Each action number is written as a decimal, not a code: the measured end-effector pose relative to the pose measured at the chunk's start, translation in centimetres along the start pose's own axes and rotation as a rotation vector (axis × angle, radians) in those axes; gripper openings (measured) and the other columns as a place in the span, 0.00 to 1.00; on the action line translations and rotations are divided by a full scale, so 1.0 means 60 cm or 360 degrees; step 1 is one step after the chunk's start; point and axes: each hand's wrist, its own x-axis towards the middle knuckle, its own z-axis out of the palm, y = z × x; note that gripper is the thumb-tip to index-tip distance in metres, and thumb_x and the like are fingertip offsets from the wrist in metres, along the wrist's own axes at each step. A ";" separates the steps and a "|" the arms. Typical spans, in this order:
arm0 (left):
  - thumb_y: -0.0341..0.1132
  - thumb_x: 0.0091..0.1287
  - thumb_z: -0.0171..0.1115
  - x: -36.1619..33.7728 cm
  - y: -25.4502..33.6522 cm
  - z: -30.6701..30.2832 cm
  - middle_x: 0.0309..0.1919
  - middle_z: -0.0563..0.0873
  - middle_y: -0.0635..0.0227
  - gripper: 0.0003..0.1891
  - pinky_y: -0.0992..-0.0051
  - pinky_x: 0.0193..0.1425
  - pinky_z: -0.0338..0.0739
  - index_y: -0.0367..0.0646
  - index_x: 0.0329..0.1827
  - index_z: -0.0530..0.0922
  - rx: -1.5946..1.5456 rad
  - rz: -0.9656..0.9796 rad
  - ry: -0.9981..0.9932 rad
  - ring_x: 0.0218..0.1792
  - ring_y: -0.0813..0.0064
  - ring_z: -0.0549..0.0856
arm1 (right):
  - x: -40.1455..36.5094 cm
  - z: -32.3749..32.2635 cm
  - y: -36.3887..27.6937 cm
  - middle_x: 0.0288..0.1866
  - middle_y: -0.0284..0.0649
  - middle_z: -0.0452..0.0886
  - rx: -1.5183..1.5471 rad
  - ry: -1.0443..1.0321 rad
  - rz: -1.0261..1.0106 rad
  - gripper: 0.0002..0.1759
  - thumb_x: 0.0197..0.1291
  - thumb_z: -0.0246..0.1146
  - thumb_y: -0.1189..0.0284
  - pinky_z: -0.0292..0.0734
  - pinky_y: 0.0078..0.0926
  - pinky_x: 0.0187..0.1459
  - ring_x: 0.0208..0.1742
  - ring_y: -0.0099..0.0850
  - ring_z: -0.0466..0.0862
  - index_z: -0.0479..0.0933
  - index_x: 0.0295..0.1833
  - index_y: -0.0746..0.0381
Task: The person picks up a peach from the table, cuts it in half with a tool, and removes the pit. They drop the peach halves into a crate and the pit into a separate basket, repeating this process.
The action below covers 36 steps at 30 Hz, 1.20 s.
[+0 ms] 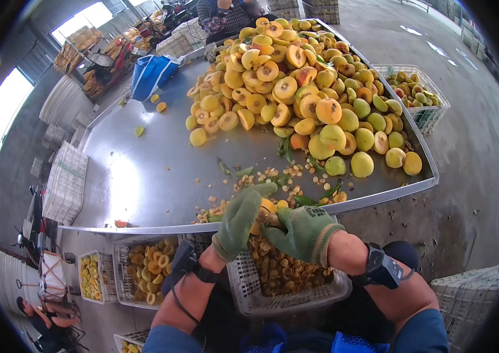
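Both my hands wear green work gloves and meet above the front edge of the metal table. My left hand (239, 220) is closed around a yellow peach piece (266, 207), mostly hidden by the gloves. Pressed against it from the other side, my right hand (303, 234) is closed, and a small brown thing shows by its fingers; I cannot make out what it is. Directly below is a white plastic crate (261, 305) of brownish pits and scraps. Beyond the hands, a large heap of halved and whole peaches (285, 88) covers the table's far and right side.
Loose pits and leaves (285, 179) lie along the front of the raised-rim table (143, 188). Crates of peaches stand at right (420, 112) and below left (146, 270). A blue bag (151, 76) rests at the table's left edge. Another person (226, 17) sits across the table.
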 end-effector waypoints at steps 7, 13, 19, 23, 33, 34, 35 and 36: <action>0.42 0.85 0.50 -0.001 0.015 0.007 0.60 0.86 0.59 0.22 0.69 0.64 0.81 0.34 0.67 0.79 0.0070 -0.0056 0.0035 0.57 0.71 0.86 | -0.001 -0.001 -0.005 0.36 0.54 0.88 -0.0060 -0.0079 0.0032 0.24 0.72 0.58 0.50 0.83 0.51 0.43 0.39 0.55 0.89 0.85 0.47 0.60; 0.40 0.85 0.49 -0.006 0.024 0.010 0.56 0.88 0.60 0.20 0.71 0.61 0.81 0.34 0.64 0.80 0.0511 0.0278 0.0093 0.53 0.73 0.86 | 0.004 0.035 0.011 0.37 0.56 0.88 0.0057 -0.0077 -0.0045 0.23 0.73 0.57 0.51 0.82 0.52 0.45 0.41 0.56 0.88 0.85 0.47 0.60; 0.37 0.84 0.50 -0.021 0.047 0.020 0.54 0.88 0.59 0.18 0.70 0.56 0.84 0.33 0.64 0.80 0.0552 0.0167 0.0197 0.50 0.73 0.87 | 0.013 0.052 0.028 0.40 0.56 0.88 0.0464 -0.0192 -0.0080 0.23 0.73 0.56 0.53 0.81 0.49 0.49 0.45 0.57 0.87 0.85 0.50 0.60; 0.37 0.83 0.51 -0.023 0.038 0.014 0.51 0.89 0.59 0.17 0.70 0.53 0.84 0.33 0.62 0.80 0.0854 0.0501 0.0199 0.48 0.73 0.87 | 0.014 0.036 0.013 0.36 0.41 0.85 0.0764 -0.0441 0.0031 0.20 0.73 0.58 0.56 0.81 0.34 0.41 0.35 0.34 0.84 0.82 0.53 0.62; 0.40 0.84 0.51 -0.034 0.064 0.024 0.51 0.89 0.57 0.19 0.68 0.53 0.86 0.31 0.60 0.80 0.0528 0.0459 0.0208 0.47 0.70 0.89 | 0.008 -0.038 -0.012 0.21 0.31 0.76 0.1534 -0.1260 0.0506 0.27 0.71 0.62 0.44 0.68 0.20 0.15 0.15 0.21 0.73 0.80 0.39 0.61; 0.41 0.84 0.51 -0.034 0.064 0.022 0.51 0.89 0.58 0.20 0.68 0.53 0.86 0.31 0.61 0.80 0.0514 0.0461 0.0201 0.47 0.70 0.89 | 0.012 -0.032 -0.003 0.20 0.31 0.75 0.1729 -0.1383 0.0545 0.27 0.71 0.62 0.45 0.66 0.19 0.13 0.13 0.20 0.71 0.80 0.38 0.60; 0.40 0.84 0.51 -0.037 0.065 0.020 0.52 0.89 0.58 0.20 0.69 0.55 0.84 0.32 0.63 0.80 0.0304 0.0287 0.0187 0.48 0.71 0.88 | 0.013 -0.025 0.002 0.19 0.31 0.74 0.1841 -0.1361 0.0515 0.27 0.72 0.61 0.45 0.65 0.18 0.11 0.12 0.19 0.70 0.80 0.38 0.60; 0.39 0.83 0.50 -0.037 0.067 0.018 0.53 0.88 0.59 0.20 0.69 0.56 0.83 0.32 0.65 0.79 0.0095 0.0119 0.0170 0.50 0.72 0.87 | 0.012 -0.017 0.005 0.18 0.31 0.74 0.1951 -0.1334 0.0481 0.26 0.73 0.61 0.46 0.63 0.18 0.10 0.10 0.19 0.69 0.80 0.38 0.60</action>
